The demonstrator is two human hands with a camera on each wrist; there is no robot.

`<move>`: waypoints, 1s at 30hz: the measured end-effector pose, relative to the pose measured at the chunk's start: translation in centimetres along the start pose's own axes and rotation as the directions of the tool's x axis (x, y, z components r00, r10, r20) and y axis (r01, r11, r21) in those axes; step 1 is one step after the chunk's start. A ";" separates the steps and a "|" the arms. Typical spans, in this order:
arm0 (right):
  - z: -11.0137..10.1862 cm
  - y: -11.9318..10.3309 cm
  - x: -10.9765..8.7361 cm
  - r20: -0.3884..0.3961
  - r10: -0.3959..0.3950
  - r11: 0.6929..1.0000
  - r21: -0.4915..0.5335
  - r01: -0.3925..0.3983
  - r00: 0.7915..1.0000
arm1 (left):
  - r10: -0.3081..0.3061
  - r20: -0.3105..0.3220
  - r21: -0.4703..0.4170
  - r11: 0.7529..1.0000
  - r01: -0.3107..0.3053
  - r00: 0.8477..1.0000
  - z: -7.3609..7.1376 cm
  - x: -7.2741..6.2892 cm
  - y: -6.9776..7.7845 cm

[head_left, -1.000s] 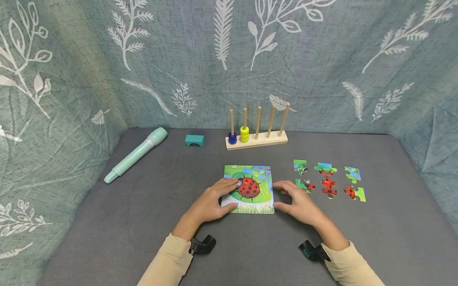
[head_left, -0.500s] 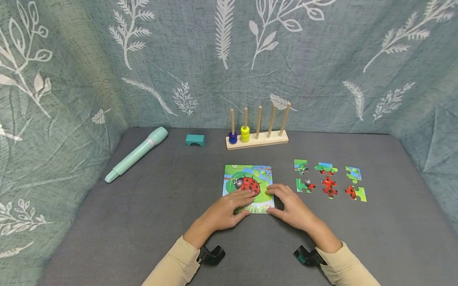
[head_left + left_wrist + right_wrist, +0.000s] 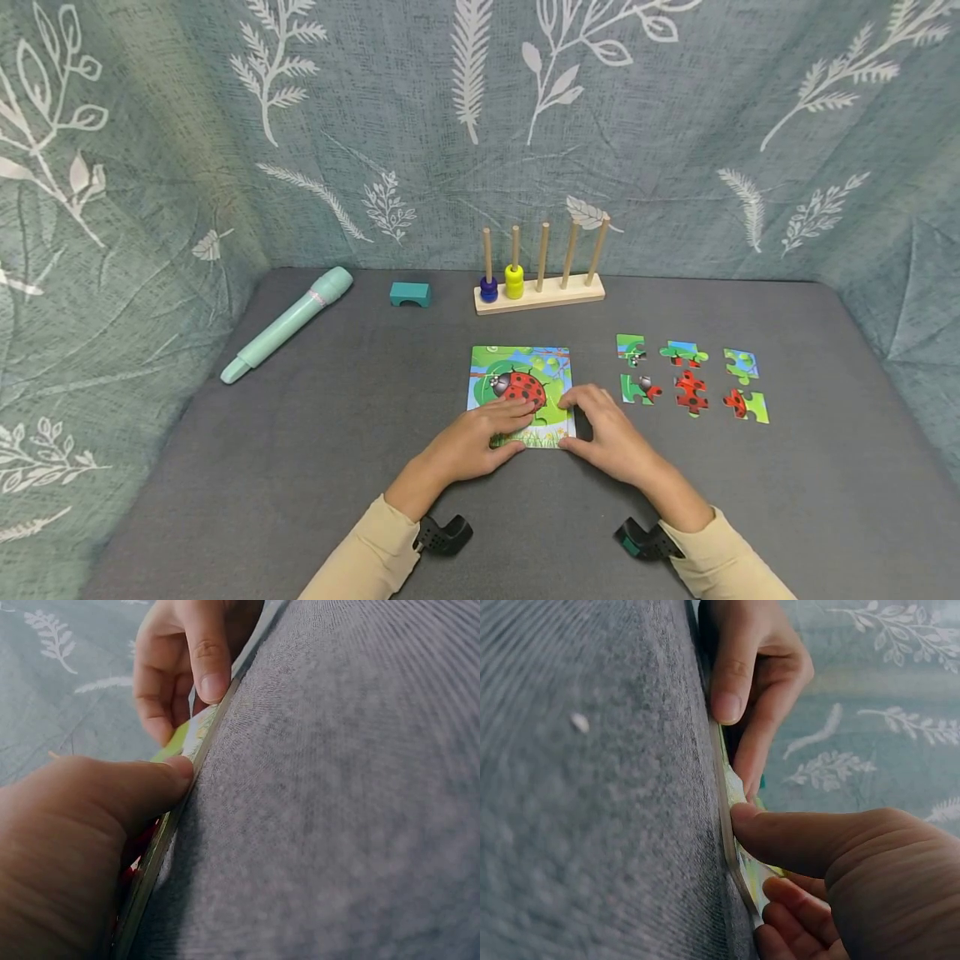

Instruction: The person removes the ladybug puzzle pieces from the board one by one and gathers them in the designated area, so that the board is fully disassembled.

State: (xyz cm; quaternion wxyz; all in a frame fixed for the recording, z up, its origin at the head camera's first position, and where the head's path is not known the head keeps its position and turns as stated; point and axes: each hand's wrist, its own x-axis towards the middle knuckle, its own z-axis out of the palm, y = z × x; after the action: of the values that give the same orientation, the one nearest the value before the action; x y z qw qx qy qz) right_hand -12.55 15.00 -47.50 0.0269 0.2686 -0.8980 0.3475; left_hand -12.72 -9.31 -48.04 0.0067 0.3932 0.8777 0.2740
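A square ladybug jigsaw puzzle [image 3: 483, 371] lies in its tray on the grey table. My left hand [image 3: 474, 437] rests across its lower left, with fingers fairly straight over the ladybug and the thumb at the front edge. At the lower right corner, my right hand [image 3: 611, 437] pinches a corner puzzle piece [image 3: 556, 426] between thumb and fingers. In the left wrist view this puzzle piece [image 3: 178, 740] looks slightly raised and tilted. The right wrist view shows its pale edge [image 3: 735, 781] between both hands; much of it is hidden by fingers.
Right of the puzzle, several loose ladybug pieces [image 3: 690, 393] lie in two rows. Behind stands a wooden peg stacker [image 3: 558, 293] with blue and yellow rings. A teal arch block [image 3: 410, 294] and a mint-green tube-shaped thing [image 3: 288, 327] lie back left. A patterned curtain [image 3: 420, 125] hangs behind.
My left hand has slid right and nearer over the puzzle. My right hand has moved left from beside it onto its lower right corner, where a piece now lifts slightly.
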 end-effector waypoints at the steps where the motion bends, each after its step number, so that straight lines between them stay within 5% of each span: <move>1: 0.0 0.0 0.0 -0.003 0.001 1.000 0.003 -0.001 1.000 | -0.001 0.001 -0.001 1.000 0.001 1.000 0.0 0.0 0.0; 20: -0.6 0.8 1.3 -0.002 -0.038 0.999 -0.012 0.038 0.999 | -0.022 -0.017 -0.004 1.000 0.022 1.000 -0.3 0.8 -0.5; 30: -3.1 2.4 1.0 0.016 -0.024 1.000 -0.015 0.025 1.000 | -0.030 -0.006 -0.010 1.000 0.030 1.000 -0.2 1.4 -0.2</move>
State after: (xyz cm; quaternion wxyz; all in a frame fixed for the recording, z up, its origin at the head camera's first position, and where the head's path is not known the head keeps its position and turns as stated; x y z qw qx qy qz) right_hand -15.03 17.98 -46.33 0.0262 0.2820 -0.8975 0.3380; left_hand -13.90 -8.53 -47.67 0.0103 0.3793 0.8820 0.2795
